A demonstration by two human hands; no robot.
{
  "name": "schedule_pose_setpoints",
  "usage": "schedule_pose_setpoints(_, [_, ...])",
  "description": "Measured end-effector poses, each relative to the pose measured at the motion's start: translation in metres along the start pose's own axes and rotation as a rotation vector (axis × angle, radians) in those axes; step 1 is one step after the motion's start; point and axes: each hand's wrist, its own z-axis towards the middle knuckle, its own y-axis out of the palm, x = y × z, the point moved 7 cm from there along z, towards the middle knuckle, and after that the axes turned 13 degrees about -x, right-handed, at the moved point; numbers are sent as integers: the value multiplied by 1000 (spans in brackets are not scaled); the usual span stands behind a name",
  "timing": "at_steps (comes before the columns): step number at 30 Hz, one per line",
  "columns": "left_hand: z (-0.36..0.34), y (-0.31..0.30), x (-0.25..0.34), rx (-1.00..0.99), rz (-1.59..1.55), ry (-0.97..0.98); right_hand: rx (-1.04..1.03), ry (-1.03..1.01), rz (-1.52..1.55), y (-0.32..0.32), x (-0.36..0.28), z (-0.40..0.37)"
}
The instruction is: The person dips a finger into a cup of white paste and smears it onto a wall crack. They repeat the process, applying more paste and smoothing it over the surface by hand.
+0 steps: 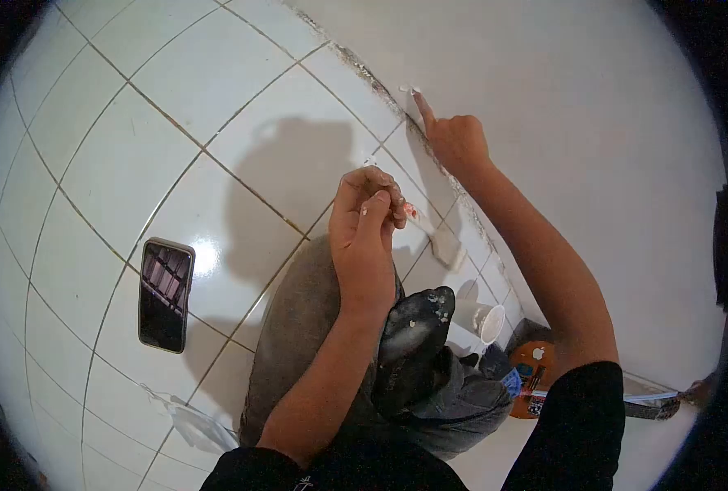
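My right hand (454,141) reaches to the wall (576,147) with its index finger stretched out and the other fingers folded. That fingertip is at a small smear of white paste (407,88), just above the crumbly wall joint. My left hand (367,209) is closed over my knee, thumb pressed to the curled fingers, with whitish residue on the skin. I cannot tell what is in its grip. A paintbrush (446,245) with a red mark on its pale handle shows beyond the left hand, which overlaps the handle's line. Near my foot stands a white cup (489,323).
On the white tiled floor (167,123), a phone (166,296) lies at the left. A clear plastic bag (196,425) is below it. My dark shoe (419,327) is smudged white. An orange-brown round object (536,360) with small items on it sits by the wall.
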Motion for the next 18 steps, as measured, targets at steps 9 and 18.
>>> schedule_pose_setpoints(9, [-2, 4, 0, 27, 15, -15, 6, -48, 14, -1, -7, -4])
schedule_pose_setpoints(18, [-1, 2, -1, -4, 33, -16, 41, -44, -38, -5, -5, 16])
